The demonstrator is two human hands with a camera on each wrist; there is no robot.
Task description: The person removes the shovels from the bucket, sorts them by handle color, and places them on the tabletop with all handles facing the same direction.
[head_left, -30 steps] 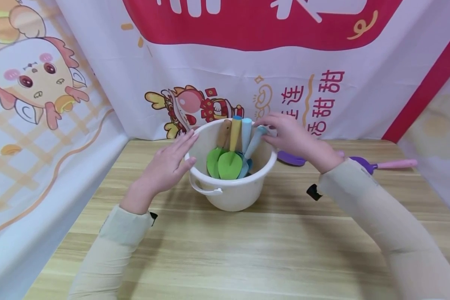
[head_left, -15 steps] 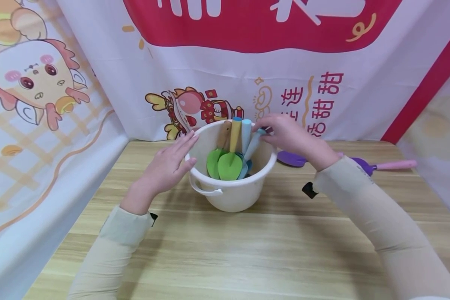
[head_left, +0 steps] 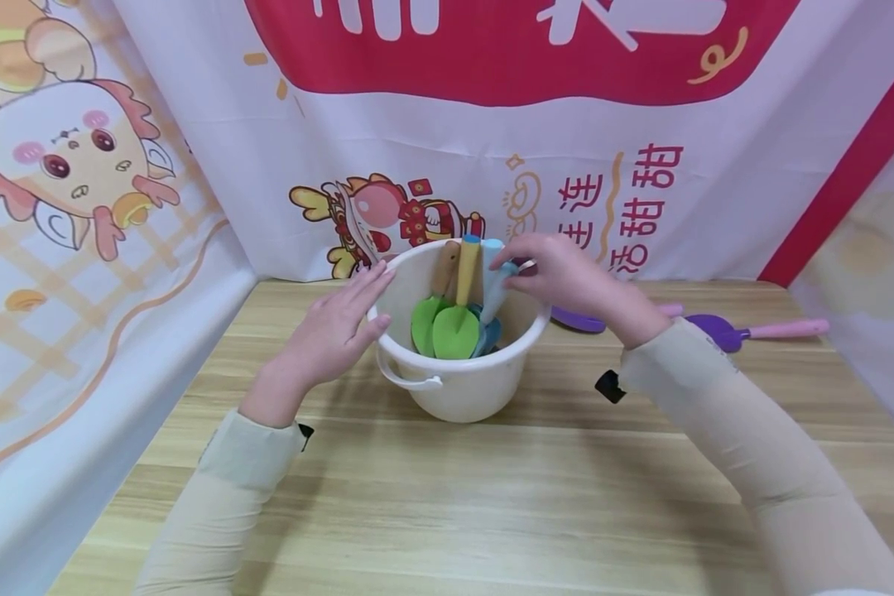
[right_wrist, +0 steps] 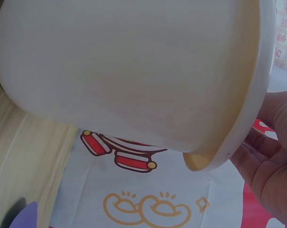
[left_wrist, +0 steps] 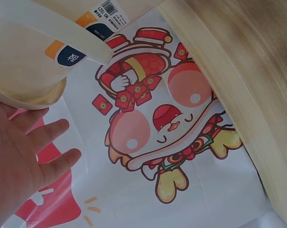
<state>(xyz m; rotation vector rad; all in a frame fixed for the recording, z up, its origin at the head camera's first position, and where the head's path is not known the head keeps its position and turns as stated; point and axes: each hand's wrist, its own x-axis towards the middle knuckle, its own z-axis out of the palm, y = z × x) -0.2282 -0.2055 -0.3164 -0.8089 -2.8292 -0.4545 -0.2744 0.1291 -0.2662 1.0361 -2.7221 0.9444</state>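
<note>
A white bucket (head_left: 462,389) stands upright on the wooden table, with several small trowels inside, handles up. Two have green blades: the front green trowel (head_left: 457,331) has a yellowish handle, and the one behind it a brown handle. My left hand (head_left: 335,323) rests on the bucket's left rim with its fingers straight. Over the right side of the opening, my right hand (head_left: 559,269) pinches the upper end of a light blue trowel handle (head_left: 496,294). A second light blue handle (head_left: 494,245) leans at the back rim. The blue blades are partly hidden behind the green ones.
Right of the bucket, a purple trowel (head_left: 723,333) with a pink handle lies on the table (head_left: 447,505). Another purple blade (head_left: 577,320) lies partly behind my right forearm. Printed cloth (head_left: 387,132) hangs close behind the bucket. The bucket's handle (head_left: 410,381) hangs at its front left.
My right hand has shifted a little left, bringing the top of the light blue trowel handle left and more upright. My left hand and the bucket have stayed in place.
</note>
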